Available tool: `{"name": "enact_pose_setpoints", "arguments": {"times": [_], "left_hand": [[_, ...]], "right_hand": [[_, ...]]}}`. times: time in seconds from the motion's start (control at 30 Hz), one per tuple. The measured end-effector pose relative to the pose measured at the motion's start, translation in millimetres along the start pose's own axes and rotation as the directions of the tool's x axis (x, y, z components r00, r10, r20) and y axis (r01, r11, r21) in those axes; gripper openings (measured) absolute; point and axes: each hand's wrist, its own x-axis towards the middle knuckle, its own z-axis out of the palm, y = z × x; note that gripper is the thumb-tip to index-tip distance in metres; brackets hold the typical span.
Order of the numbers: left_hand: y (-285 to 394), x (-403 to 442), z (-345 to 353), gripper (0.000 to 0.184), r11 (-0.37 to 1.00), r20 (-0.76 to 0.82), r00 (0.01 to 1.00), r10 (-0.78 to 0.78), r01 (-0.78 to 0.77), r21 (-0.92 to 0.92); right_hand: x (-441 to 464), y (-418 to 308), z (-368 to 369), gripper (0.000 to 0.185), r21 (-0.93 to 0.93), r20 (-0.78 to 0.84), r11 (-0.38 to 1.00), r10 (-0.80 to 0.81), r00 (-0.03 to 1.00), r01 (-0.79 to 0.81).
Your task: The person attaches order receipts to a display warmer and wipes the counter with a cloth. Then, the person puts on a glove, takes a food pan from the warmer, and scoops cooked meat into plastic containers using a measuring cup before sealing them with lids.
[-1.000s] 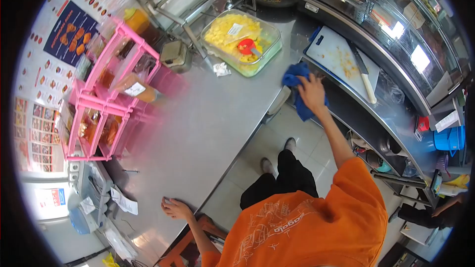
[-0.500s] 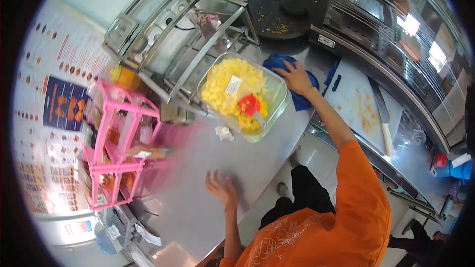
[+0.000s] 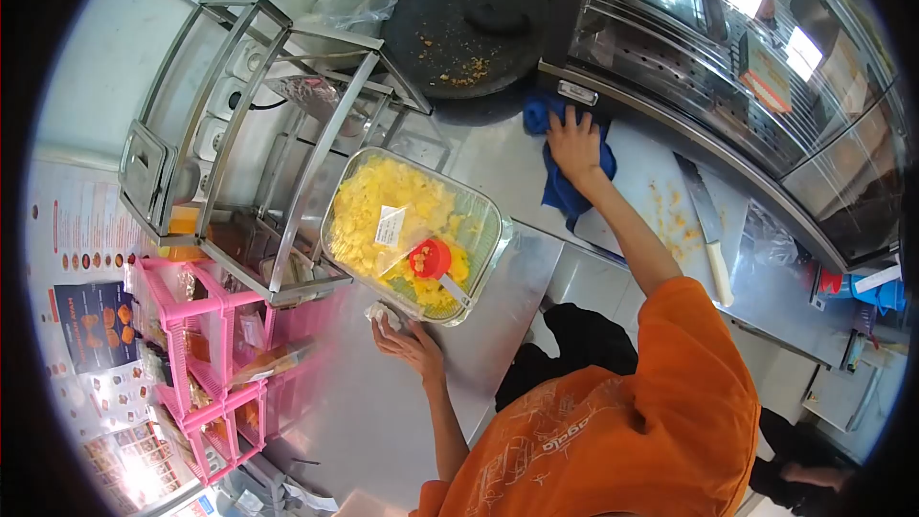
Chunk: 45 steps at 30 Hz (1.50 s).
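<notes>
My right hand presses a blue cloth onto the steel surface, between the black round pan and the white cutting board. Its fingers are spread over the cloth. My left hand reaches over the steel table with its fingers apart, at a small crumpled white wrapper; whether it touches the wrapper I cannot tell. Beside it sits a clear tray of yellow chunks with a red scoop in it.
A knife lies on the cutting board. A metal rack stands left of the tray, with a pink shelf below it. A glass display case borders the upper right. Another person's dark clothing shows at the lower right.
My right hand and the cloth have moved from the board's side toward the pan and display case. My left hand has gone from the lower table up to the wrapper. The view has shifted.
</notes>
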Motion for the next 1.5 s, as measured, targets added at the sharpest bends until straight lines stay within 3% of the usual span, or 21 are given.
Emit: {"name": "enact_pose_setpoints", "arguments": {"times": [0.13, 0.23, 0.33, 0.4, 0.5, 0.6, 0.7, 0.73, 0.87, 0.93, 1.03, 1.17, 1.2, 1.27, 1.3, 1.37, 1.43, 1.5], "left_hand": [[-8, 1, 1, 0.048, 1.0, 0.02, 1.0, 0.014, -0.013, -0.018], [-7, 2, 1, 0.048, 1.0, 0.013, 1.0, -0.024, 0.024, -0.006], [-7, 1, 1, 0.05, 0.998, 0.039, 0.998, -0.056, 0.055, 0.025], [-8, 1, 2, 0.05, 0.999, 0.022, 0.999, -0.04, 0.04, 0.019], [-14, -4, -2, 0.052, 0.999, -0.022, 0.999, 0.036, -0.036, -0.002], [-30, -1, 6, 0.053, 0.984, -0.102, 0.979, 0.179, -0.18, -0.002], [-53, -1, 20, 0.055, 0.967, -0.161, 0.957, 0.242, -0.251, -0.039], [-51, -3, 20, 0.056, 0.968, -0.152, 0.958, 0.245, -0.25, -0.018], [-46, -2, 16, 0.059, 0.974, -0.166, 0.96, 0.226, -0.216, 0.072], [-61, 0, 28, 0.058, 0.977, -0.189, 0.961, 0.2, -0.18, 0.117], [-30, -8, 8, 0.054, 0.885, -0.151, 0.872, 0.465, -0.451, 0.118], [120, -85, 18, 0.046, 0.847, -0.154, 0.86, 0.486, -0.507, -0.161], [164, -114, 25, 0.04, 0.765, -0.08, 0.847, 0.526, -0.512, -0.39], [260, -171, 31, 0.031, 0.567, 0.032, 0.683, 0.729, -0.577, -0.588], [311, -194, 33, 0.027, 0.463, 0.085, 0.517, 0.852, -0.667, -0.583], [400, -232, 61, 0.026, 0.214, 0.067, 0.234, 0.97, -0.687, -0.695], [483, -260, 88, 0.027, 0.123, 0.08, 0.095, 0.992, -0.64, -0.759], [534, -281, 129, 0.029, 0.054, 0.052, 0.028, 0.998, -0.76, -0.647]], "right_hand": [[-2, -10, 3, 0.036, -0.255, 0.21, 0.95, 0.236, 0.949, -0.18], [-19, -28, -4, 0.031, -0.345, 0.207, 0.87, 0.436, 0.876, -0.352], [-64, -40, -45, 0.031, -0.06, 0.099, 0.946, 0.323, 0.941, -0.319], [-101, -49, -51, 0.027, -0.109, 0.117, 0.982, 0.165, 0.979, -0.152], [-152, -55, -85, 0.027, 0.051, 0.071, 0.998, 0.024, 0.997, -0.028], [-194, -51, -134, 0.033, 0.217, 0.241, 0.976, -0.056, 0.969, 0.003], [-239, -28, -186, 0.039, 0.444, 0.431, 0.883, -0.062, 0.9, -0.152], [-254, -15, -196, 0.038, 0.521, 0.528, 0.803, -0.037, 0.848, -0.29], [-312, 62, -247, 0.038, 0.465, 0.577, 0.689, 0.24, 0.78, -0.556], [-342, 111, -264, 0.039, 0.383, 0.491, 0.638, 0.472, 0.732, -0.668], [-375, 178, -279, 0.039, 0.262, 0.213, 0.55, 0.768, 0.603, -0.793], [-408, 255, -250, 0.042, 0.069, -0.006, 0.581, 0.813, 0.582, -0.811], [-415, 269, -239, 0.043, 0.047, -0.012, 0.602, 0.799, 0.602, -0.797], [-429, 294, -222, 0.048, 0.042, 0.061, 0.639, 0.766, 0.64, -0.768], [-432, 300, -214, 0.05, 0.017, 0.074, 0.681, 0.729, 0.68, -0.732], [-443, 315, -200, 0.051, 0.051, 0.076, 0.834, 0.545, 0.835, -0.55], [-448, 326, -199, 0.052, 0.076, 0.112, 0.9, 0.421, 0.9, -0.43], [-450, 337, -196, 0.052, 0.135, 0.166, 0.909, 0.373, 0.913, -0.395]]}}
